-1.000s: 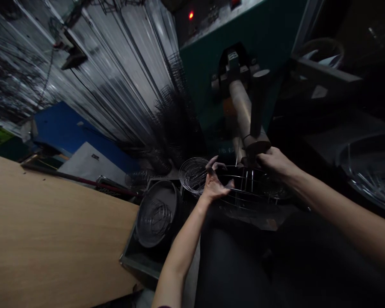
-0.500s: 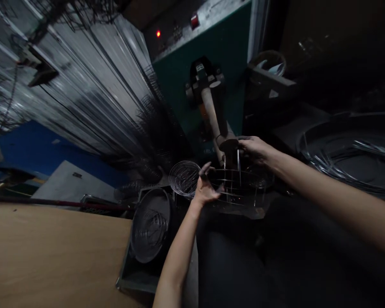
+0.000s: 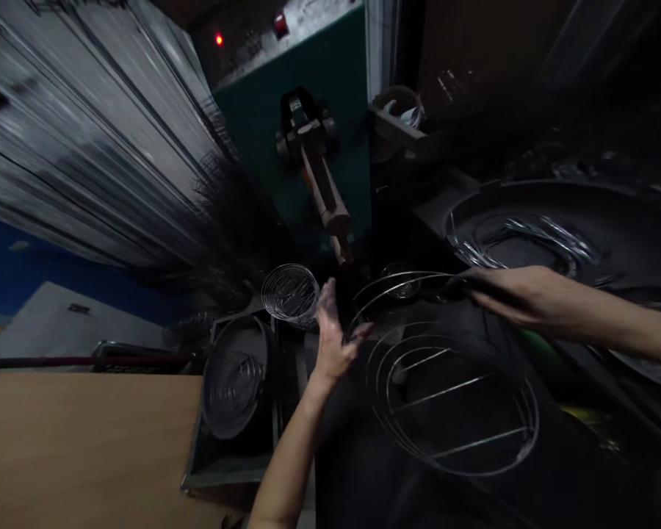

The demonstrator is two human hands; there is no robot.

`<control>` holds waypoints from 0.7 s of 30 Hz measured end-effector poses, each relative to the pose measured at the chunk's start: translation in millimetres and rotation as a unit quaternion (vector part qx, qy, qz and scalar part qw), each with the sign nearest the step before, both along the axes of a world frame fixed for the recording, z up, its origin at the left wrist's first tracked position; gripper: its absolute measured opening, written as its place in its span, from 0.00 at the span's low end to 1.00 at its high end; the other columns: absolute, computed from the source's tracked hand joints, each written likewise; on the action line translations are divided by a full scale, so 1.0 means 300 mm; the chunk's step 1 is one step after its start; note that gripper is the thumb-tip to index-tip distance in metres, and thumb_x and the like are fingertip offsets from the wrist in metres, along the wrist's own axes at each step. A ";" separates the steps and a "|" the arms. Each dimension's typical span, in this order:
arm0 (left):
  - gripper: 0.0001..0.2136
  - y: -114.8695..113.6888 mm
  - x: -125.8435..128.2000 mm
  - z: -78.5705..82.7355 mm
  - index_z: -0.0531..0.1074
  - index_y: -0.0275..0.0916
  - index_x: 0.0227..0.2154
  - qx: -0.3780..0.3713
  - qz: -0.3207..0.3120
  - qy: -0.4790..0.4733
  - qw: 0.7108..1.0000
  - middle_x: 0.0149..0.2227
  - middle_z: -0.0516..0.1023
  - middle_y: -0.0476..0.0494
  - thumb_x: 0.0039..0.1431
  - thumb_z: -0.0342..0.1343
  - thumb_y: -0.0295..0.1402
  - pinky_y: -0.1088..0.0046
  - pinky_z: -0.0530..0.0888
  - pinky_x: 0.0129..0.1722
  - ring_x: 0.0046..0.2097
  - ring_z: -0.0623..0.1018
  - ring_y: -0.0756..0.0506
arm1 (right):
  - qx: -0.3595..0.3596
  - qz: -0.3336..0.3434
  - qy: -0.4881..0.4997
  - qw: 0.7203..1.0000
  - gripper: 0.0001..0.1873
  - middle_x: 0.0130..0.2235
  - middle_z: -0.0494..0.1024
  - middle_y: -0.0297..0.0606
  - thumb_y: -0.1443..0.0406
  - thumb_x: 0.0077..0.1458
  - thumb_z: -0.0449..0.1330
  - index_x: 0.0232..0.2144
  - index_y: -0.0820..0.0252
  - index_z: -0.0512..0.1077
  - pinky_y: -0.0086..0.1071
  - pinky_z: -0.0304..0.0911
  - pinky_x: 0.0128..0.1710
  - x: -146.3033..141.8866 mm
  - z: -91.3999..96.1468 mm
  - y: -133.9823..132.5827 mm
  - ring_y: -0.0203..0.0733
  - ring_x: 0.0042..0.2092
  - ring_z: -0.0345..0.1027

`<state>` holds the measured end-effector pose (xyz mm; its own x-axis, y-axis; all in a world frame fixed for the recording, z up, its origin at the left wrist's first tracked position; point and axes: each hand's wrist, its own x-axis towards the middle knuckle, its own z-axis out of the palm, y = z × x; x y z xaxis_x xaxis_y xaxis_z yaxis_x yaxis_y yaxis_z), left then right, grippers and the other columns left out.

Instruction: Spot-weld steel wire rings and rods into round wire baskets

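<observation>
A round wire frame (image 3: 452, 397), made of rings joined by straight cross wires, is tilted toward me in the lower middle. My left hand (image 3: 333, 334) grips its rim on the left, thumb hooked over a wire. My right hand (image 3: 507, 294) holds the far upper ring on the right, fingers closed around it. Just behind the frame the arm of a green welding machine (image 3: 324, 198) points down toward it.
A dark round tray of bent wires (image 3: 534, 235) lies at the right. A small wire coil (image 3: 290, 294) and a dark bin (image 3: 234, 375) with wire rings sit left of my hand. A wooden tabletop (image 3: 77, 448) fills the lower left. Corrugated metal sheeting stands behind.
The wire frame has come off the machine arm and been tipped toward me. My right hand moved right and down with the ring. The view swung to the right.
</observation>
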<state>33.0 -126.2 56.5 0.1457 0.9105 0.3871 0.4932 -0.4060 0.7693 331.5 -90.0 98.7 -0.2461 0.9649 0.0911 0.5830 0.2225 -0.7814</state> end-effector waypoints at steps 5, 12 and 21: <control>0.22 -0.058 0.043 0.049 0.62 0.43 0.58 -0.196 -0.032 -0.171 0.965 0.39 0.81 0.42 0.63 0.49 0.44 0.71 0.77 0.35 0.33 0.80 0.48 | 0.001 0.101 -0.031 0.994 0.14 0.37 0.79 0.41 0.60 0.54 0.53 0.38 0.55 0.76 0.41 0.65 0.41 -0.105 -0.134 0.141 0.50 0.37 0.73; 0.37 -0.017 0.329 0.011 0.62 0.34 0.58 -0.429 -0.161 -0.412 0.788 0.28 0.81 0.40 0.52 0.54 0.56 0.79 0.64 0.14 0.14 0.70 0.52 | -0.018 0.110 0.035 0.993 0.12 0.43 0.79 0.36 0.62 0.56 0.55 0.38 0.56 0.77 0.35 0.64 0.50 -0.328 -0.278 0.322 0.43 0.46 0.72; 0.28 0.093 0.184 -0.129 0.76 0.34 0.44 -0.425 -0.182 -0.301 0.834 0.31 0.80 0.44 0.51 0.57 0.54 0.78 0.70 0.31 0.28 0.74 0.53 | -0.028 0.093 -0.048 0.994 0.16 0.45 0.78 0.40 0.68 0.58 0.55 0.47 0.59 0.75 0.36 0.63 0.50 -0.242 -0.313 0.322 0.46 0.46 0.72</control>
